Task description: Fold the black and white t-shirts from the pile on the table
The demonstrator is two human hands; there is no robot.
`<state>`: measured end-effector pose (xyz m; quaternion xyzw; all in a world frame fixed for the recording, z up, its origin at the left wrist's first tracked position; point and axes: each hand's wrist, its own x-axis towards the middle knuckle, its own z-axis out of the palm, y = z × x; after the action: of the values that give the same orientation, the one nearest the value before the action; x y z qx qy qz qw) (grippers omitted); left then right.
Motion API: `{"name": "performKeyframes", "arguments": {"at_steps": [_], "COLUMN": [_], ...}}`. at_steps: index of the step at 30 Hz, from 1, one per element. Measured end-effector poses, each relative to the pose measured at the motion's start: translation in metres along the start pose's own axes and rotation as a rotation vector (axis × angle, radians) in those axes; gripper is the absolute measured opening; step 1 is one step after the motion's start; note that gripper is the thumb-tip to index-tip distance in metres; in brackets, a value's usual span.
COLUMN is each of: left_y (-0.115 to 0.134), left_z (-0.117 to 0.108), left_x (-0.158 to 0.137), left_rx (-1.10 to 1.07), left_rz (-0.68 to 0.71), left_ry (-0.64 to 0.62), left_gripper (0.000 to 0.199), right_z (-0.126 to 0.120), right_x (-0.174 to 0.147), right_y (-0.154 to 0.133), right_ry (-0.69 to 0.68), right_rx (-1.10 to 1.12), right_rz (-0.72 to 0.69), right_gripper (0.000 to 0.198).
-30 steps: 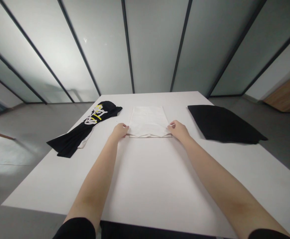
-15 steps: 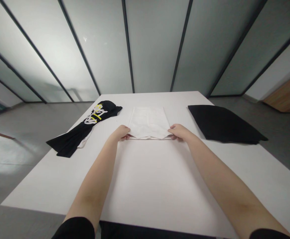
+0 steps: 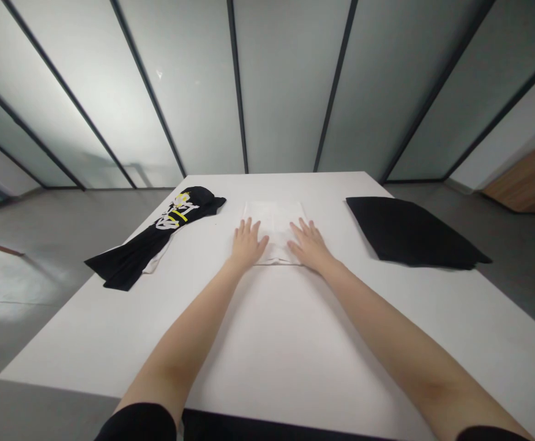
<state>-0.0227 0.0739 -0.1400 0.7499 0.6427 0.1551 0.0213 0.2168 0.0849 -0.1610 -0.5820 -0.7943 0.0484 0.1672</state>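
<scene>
A folded piece of white cloth [image 3: 276,229] lies flat at the middle of the table, hard to tell from the white surface. My left hand [image 3: 248,242] rests palm down on its near left part, fingers spread and pointing away from me. On the near right part lies my right hand [image 3: 310,245], also flat with the fingers apart. The cloth's near edge shows between my wrists as a thin line. Neither hand grips anything.
On the white table [image 3: 267,343], a black garment [image 3: 134,251] with a white and yellow print lies to the left. A flat black cloth [image 3: 412,233] lies to the right. Frosted glass panels [image 3: 281,86] stand behind, and a wooden piece [image 3: 529,184] at the far right.
My hands have let go of the white cloth's near corners. They have moved inward onto its top and opened out flat. The two black pieces lie where they were.
</scene>
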Motion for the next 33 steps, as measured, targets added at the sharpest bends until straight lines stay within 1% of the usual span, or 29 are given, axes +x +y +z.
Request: {"name": "performKeyframes", "arguments": {"at_steps": [2,4,7,9,10,11,12,14,15,17,19,20,23,25,28,31,33], "left_y": [0.011,0.017,0.022,0.026,0.029,0.031,0.033,0.034,0.032,0.025,0.015,0.010,-0.003,-0.008,-0.010,-0.016,-0.025], "left_z": [0.010,0.010,-0.004,-0.014,-0.016,-0.016,-0.014,-0.004,0.003,0.014,0.020,0.021,0.019,0.017,0.012,0.004,-0.003], "left_x": [-0.009,-0.016,-0.018,-0.016,-0.014,-0.014,-0.013,-0.014,-0.014,-0.014,-0.011,-0.010,-0.006,-0.005,-0.003,0.005,0.013], "left_rx": [0.041,0.079,0.100,0.079,0.059,0.036,0.017,0.003,0.010,0.032,0.041,0.039,0.033,0.034,0.017,-0.056,-0.136], "left_rz": [0.111,0.153,0.169,0.155,0.133,0.108,0.092,0.094,0.103,0.100,0.042,0.000,-0.126,-0.196,-0.246,-0.275,-0.321], "left_ry": [-0.132,-0.225,-0.262,-0.291,-0.293,-0.273,-0.224,-0.117,-0.099,-0.139,-0.198,-0.201,-0.149,-0.106,-0.043,-0.003,-0.028], "left_gripper": [0.064,0.064,0.062,0.055,0.053,0.052,0.052,0.050,0.052,0.059,0.065,0.067,0.069,0.070,0.070,0.061,0.053], "right_z": [0.006,0.003,-0.014,-0.026,-0.030,-0.030,-0.029,-0.019,-0.012,0.000,0.009,0.012,0.014,0.014,0.012,0.006,-0.001], "right_x": [-0.005,-0.008,-0.008,-0.007,-0.007,-0.007,-0.008,-0.010,-0.011,-0.012,-0.010,-0.009,-0.007,-0.006,-0.005,0.000,0.005], "right_y": [-0.011,-0.016,-0.020,-0.025,-0.029,-0.033,-0.037,-0.042,-0.042,-0.038,-0.031,-0.027,-0.016,-0.013,-0.011,-0.007,0.000], "right_ry": [-0.176,-0.280,-0.312,-0.302,-0.279,-0.237,-0.184,-0.107,-0.110,-0.184,-0.248,-0.256,-0.235,-0.220,-0.179,-0.097,-0.056], "right_rx": [-0.038,-0.054,-0.039,-0.024,-0.018,-0.014,-0.013,-0.022,-0.034,-0.059,-0.063,-0.058,-0.038,-0.034,-0.032,-0.010,0.037], "right_rz": [-0.049,-0.062,-0.092,-0.067,-0.040,-0.016,-0.007,-0.039,-0.058,-0.068,-0.052,-0.042,0.009,0.074,0.165,0.252,0.316], "right_gripper": [0.068,0.065,0.054,0.047,0.047,0.049,0.050,0.050,0.052,0.060,0.065,0.067,0.070,0.069,0.067,0.063,0.058]}}
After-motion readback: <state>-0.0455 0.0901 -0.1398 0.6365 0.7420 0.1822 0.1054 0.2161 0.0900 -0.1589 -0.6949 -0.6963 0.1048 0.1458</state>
